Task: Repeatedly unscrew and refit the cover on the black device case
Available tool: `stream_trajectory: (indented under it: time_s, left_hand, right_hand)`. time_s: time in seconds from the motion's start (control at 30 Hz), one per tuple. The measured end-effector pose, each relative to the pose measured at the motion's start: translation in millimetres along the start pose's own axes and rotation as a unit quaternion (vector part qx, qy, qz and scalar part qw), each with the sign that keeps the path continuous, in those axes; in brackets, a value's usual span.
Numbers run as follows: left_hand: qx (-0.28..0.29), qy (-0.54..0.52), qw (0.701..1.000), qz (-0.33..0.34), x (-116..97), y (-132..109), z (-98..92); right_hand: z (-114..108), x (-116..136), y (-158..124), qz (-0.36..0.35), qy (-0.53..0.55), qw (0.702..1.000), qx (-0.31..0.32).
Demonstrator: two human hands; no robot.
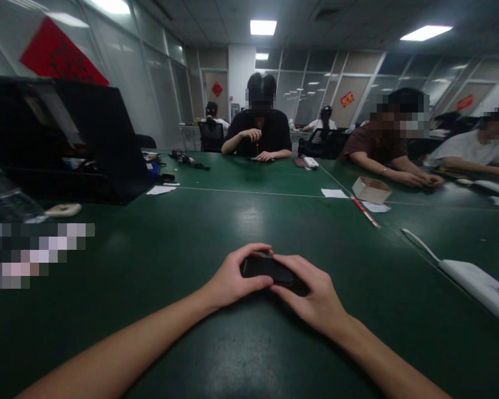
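Observation:
A flat black phone (266,270) lies low over the green table, gripped from both sides; whether it touches the tabletop I cannot tell. My left hand (238,275) wraps its left end, with the thumb along the near edge and the fingers along the far edge. Around the right end curls my right hand (316,291), its thumb near my left thumb and its fingers reaching over the far edge. Parts of the phone's ends and edges are covered by the fingers.
On the green table (162,233) stand a black monitor (95,138) at left and a small open box (372,190) at right. A white power strip (482,288) lies at the right edge. Several people sit around, one person (258,130) directly opposite.

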State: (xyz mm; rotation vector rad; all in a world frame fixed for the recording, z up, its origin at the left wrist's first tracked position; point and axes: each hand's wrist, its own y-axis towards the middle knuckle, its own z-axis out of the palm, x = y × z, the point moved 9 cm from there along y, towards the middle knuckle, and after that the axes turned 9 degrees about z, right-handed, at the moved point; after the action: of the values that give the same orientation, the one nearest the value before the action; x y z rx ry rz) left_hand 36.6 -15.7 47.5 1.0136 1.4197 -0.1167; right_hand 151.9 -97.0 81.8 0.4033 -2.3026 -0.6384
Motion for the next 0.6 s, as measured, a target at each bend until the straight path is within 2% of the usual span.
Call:
stream_trajectory:
  time_s: [0.13,0.2,0.3,0.37,0.5,0.6]
  left_hand:
    - [-0.034,-0.138,0.989,-0.039,13,-1,-3.1]
    - [-0.023,-0.219,0.972,-0.083,24,-3,3.4]
    - [0.001,-0.274,0.955,-0.112,31,-4,12.3]
    - [-0.011,-0.274,0.956,-0.107,32,-4,11.0]
    - [-0.041,-0.229,0.967,-0.1,30,-3,4.6]
    - [-0.065,-0.173,0.979,-0.088,25,-3,-2.0]
  right_hand:
    - [-18,2,2,-0.008,-0.011,0.998,-0.069]
    - [-23,3,1,-0.02,-0.029,0.995,-0.093]
    - [-24,2,-1,-0.034,-0.044,0.994,-0.096]
    - [-22,-1,1,-0.024,-0.045,0.996,-0.079]
    - [-16,-13,7,0.054,-0.007,0.998,-0.031]
    - [-14,-30,10,0.172,0.077,0.982,-0.013]
